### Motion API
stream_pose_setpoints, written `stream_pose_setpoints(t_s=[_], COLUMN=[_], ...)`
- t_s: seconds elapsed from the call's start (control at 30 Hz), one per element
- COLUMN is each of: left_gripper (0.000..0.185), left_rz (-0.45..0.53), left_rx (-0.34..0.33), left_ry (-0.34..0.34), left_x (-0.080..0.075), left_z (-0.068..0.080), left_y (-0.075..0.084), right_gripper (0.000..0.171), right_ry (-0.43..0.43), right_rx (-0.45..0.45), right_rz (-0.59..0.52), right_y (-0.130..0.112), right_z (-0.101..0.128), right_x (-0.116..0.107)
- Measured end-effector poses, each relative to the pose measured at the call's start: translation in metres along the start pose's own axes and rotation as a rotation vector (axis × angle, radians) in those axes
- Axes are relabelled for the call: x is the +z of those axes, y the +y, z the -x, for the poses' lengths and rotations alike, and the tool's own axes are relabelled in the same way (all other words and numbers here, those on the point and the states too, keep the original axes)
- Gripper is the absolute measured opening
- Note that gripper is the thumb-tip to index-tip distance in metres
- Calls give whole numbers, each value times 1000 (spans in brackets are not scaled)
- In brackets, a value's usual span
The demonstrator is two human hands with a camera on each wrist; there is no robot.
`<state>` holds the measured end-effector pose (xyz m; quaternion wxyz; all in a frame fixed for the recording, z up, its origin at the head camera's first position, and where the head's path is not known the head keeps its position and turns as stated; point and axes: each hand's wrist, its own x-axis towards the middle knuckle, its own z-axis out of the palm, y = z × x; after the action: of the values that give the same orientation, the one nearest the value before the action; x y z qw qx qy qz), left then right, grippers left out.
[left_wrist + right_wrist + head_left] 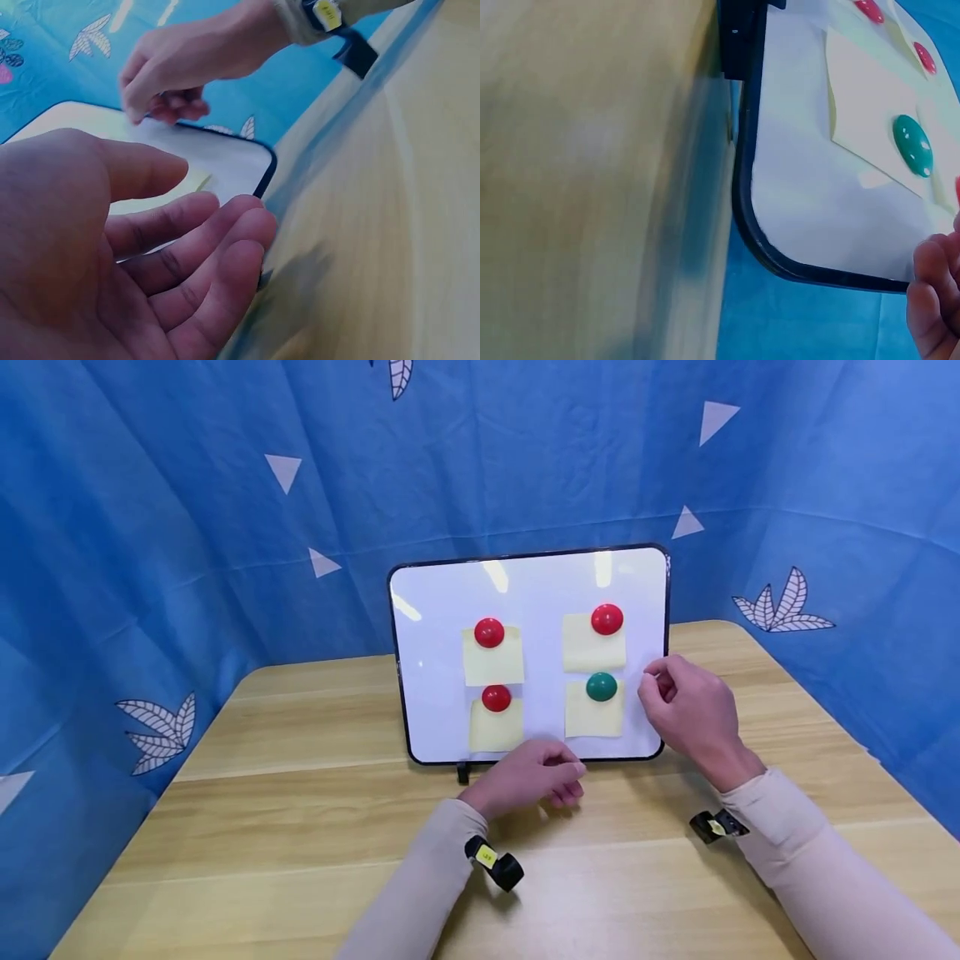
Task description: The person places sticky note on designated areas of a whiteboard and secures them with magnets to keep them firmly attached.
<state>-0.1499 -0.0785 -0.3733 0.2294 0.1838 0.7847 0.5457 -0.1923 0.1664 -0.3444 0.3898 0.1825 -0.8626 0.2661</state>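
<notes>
A black-rimmed whiteboard (442, 610) stands on the table with several yellow sticky notes (592, 652) on it. Round magnets sit on the notes: red ones (489, 632) and a green one (602, 687) at the lower right. My left hand (532, 777) hovers low before the board's bottom edge, fingers loosely bent; the left wrist view shows its palm holding nothing. By the board's right edge is my right hand (693, 702), fingers curled and thumb close to the index finger. Nothing shows in its grasp. Whether it touches the rim I cannot tell.
A light wooden table (300, 827) carries the board, with a black foot (462, 772) visible under its lower edge. Blue curtains (187, 510) with white triangles and leaves hang behind and at both sides. Black camera mounts (495, 864) are strapped to both sleeved wrists.
</notes>
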Motion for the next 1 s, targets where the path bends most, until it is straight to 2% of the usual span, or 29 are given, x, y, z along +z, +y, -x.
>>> stream_pose_setpoints(t_s=[0.23, 0.53, 0.77, 1.0], left_gripper=[24, 29, 30, 31], left_rz=[-24, -76, -70, -67], left_rx=[4, -60, -86, -60], left_ry=[-7, 28, 51, 87], left_x=[-12, -33, -45, -65], left_z=[9, 23, 34, 51], left_y=[-4, -7, -18, -28], right_gripper=[8, 7, 7, 7], right_ry=[-1, -5, -94, -225], right_rx=[-16, 63, 101, 91], right_rz=[-1, -61, -85, -85], right_y=[2, 9, 13, 18], right_z=[10, 24, 34, 36], right_x=[-4, -19, -27, -28])
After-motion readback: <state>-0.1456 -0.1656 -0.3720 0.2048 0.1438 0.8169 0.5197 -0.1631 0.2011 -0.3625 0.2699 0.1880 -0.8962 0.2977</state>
